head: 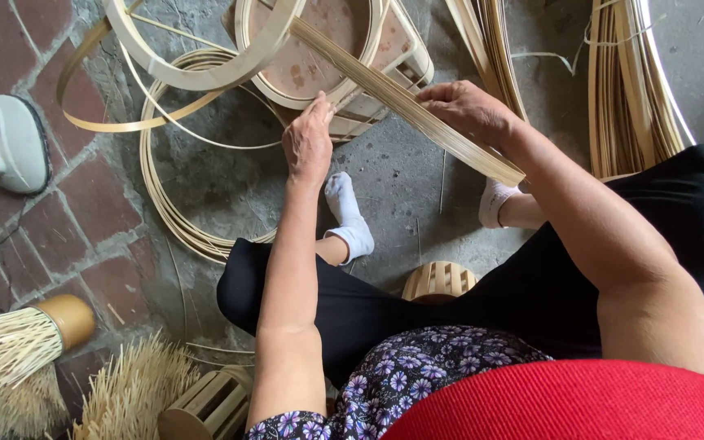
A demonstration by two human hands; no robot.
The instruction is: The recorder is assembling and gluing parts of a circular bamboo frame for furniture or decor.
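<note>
A flat bundle of bamboo strips (405,102) runs between both hands, its long axis slanting from far left to near right, the near end jutting past the right forearm. The left hand (309,143) sits at its left edge, fingers curled down against the strips beside a round bamboo frame (311,57); how tightly it grips I cannot tell. The right hand (466,106) lies on top of the bundle, fingers bent over it and pressing down. Two white-socked feet rest on the concrete floor (405,175). Two brushes (22,350) lie near left, and coiled strip hoops (169,183) lie left of the knees.
</note>
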